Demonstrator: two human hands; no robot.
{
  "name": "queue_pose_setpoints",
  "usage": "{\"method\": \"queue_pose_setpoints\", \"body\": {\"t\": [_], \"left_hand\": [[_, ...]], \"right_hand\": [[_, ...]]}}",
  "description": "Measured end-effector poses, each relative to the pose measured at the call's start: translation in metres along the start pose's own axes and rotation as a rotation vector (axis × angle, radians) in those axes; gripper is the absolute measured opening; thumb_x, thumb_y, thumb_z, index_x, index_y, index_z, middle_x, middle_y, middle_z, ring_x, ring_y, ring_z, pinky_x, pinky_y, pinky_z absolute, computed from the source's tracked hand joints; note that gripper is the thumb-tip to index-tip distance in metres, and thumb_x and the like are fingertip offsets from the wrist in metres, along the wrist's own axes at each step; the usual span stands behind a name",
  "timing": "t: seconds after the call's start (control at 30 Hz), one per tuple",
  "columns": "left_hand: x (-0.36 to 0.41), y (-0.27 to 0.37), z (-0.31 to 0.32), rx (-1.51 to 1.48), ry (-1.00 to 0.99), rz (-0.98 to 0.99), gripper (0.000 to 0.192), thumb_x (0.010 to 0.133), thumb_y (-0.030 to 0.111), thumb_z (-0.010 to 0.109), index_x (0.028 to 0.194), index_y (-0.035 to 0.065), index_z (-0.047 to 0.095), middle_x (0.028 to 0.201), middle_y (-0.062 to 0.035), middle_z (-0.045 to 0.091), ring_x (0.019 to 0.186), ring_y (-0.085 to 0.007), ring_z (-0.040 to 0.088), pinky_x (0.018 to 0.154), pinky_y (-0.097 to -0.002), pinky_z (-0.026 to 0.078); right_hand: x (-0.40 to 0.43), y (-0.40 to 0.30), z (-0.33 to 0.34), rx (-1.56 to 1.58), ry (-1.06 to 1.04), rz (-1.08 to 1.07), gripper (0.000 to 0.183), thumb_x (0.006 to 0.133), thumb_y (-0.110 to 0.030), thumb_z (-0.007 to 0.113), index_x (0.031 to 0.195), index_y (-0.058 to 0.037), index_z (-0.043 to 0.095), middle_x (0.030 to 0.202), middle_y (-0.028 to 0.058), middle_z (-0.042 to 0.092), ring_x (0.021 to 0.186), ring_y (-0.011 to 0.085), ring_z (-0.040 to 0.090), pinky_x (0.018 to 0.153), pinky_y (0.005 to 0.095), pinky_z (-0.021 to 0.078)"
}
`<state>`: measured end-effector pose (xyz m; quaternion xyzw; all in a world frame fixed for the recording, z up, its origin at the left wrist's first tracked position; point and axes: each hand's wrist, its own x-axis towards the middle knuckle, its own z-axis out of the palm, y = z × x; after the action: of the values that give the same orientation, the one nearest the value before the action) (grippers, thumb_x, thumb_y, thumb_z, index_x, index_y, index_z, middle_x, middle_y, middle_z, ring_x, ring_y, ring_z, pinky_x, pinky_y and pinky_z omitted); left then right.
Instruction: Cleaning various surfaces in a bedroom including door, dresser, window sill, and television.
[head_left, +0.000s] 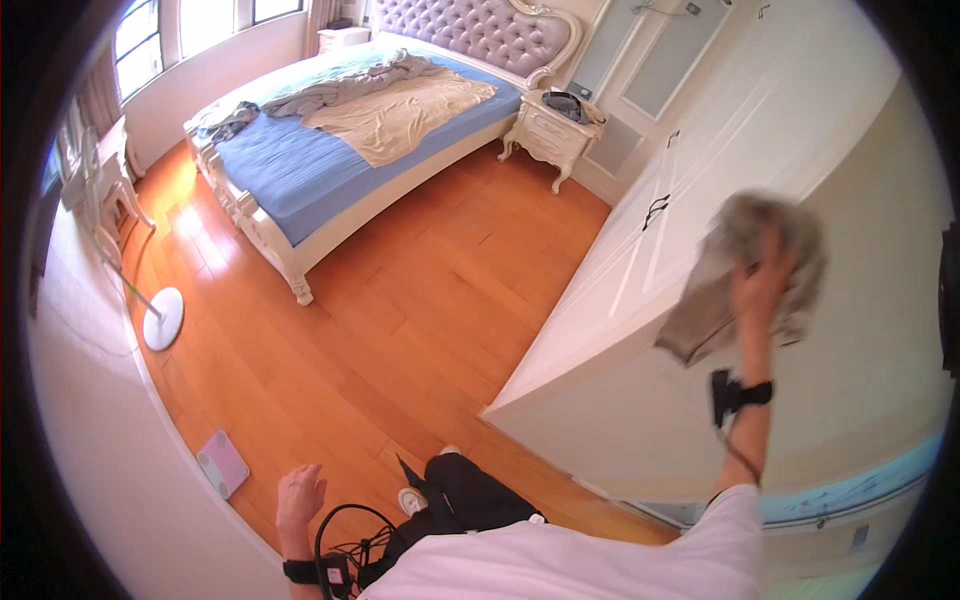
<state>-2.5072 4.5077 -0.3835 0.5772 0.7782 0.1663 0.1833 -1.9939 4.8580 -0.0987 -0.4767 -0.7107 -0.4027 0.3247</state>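
Observation:
My right hand (757, 285) is raised at the right with a grey-brown cloth (701, 307) in its grasp. Motion blurs both, and the cloth's lower edge hangs down beside my forearm. Behind them is the plain side panel of a white wardrobe (600, 442); whether the cloth touches it I cannot tell. Low on the left, my left hand (300, 495) hovers over the wood floor (360, 360), fingers loosely bent and nothing seen in it. Each wrist wears a black strap with a small cabled device.
A bed (285, 187) with blue sheet and rumpled bedding stands ahead. Beside it is a carved nightstand (551, 139) with a dark bag-like object. Along the left wall are a round white stand base (163, 319) and a bathroom scale (223, 463). Dark wardrobe handles (656, 212) protrude.

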Motion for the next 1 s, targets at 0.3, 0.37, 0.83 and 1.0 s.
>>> {"method": "queue_pose_setpoints", "body": {"t": [0.3, 0.37, 0.83, 1.0], "left_hand": [[0.182, 0.015, -0.016, 0.022, -0.128, 0.161, 0.025, 0.073, 0.016, 0.060, 0.096, 0.0051, 0.059, 0.089, -0.0146, 0.061, 0.086, -0.0302, 0.057, 0.073, -0.0379, 0.046], [0.217, -0.003, -0.021, 0.012, -0.142, 0.161, 0.026, 0.075, 0.017, 0.059, 0.097, 0.0056, 0.059, 0.090, -0.0147, 0.061, 0.087, -0.0303, 0.057, 0.074, -0.0378, 0.046], [0.298, -0.185, -0.042, -0.103, -0.551, -0.461, 0.033, 0.075, 0.025, 0.056, 0.100, 0.0027, 0.060, 0.092, -0.0168, 0.063, 0.088, -0.0295, 0.060, 0.078, -0.0350, 0.047], [0.315, -0.240, -0.065, -0.169, -0.506, -0.555, 0.036, 0.076, 0.028, 0.056, 0.102, 0.0032, 0.060, 0.094, -0.0175, 0.062, 0.090, -0.0292, 0.059, 0.079, -0.0338, 0.046]], "right_hand": [[0.082, 0.030, -0.022, -0.594, 0.366, -0.060, 0.034, 0.085, -0.030, 0.054, 0.100, 0.0003, 0.059, 0.106, 0.0174, 0.055, 0.098, 0.0329, 0.051, 0.083, 0.0401, 0.0406], [0.035, 0.022, -0.002, -0.566, 0.284, 0.129, 0.031, 0.085, -0.027, 0.055, 0.099, 0.0009, 0.059, 0.098, 0.0158, 0.058, 0.088, 0.0306, 0.056, 0.075, 0.0373, 0.0450], [-0.243, -0.250, 0.226, -0.298, 0.182, 1.281, 0.050, 0.071, -0.016, 0.062, 0.110, 0.0054, 0.041, 0.108, 0.0220, 0.044, 0.095, 0.0352, 0.049, 0.082, 0.0455, 0.0408], [-0.302, -0.306, 0.286, 0.536, 0.026, 1.931, 0.043, 0.072, -0.011, 0.058, 0.109, 0.0054, 0.044, 0.106, 0.0200, 0.050, 0.095, 0.0329, 0.052, 0.083, 0.0441, 0.0429]]}}
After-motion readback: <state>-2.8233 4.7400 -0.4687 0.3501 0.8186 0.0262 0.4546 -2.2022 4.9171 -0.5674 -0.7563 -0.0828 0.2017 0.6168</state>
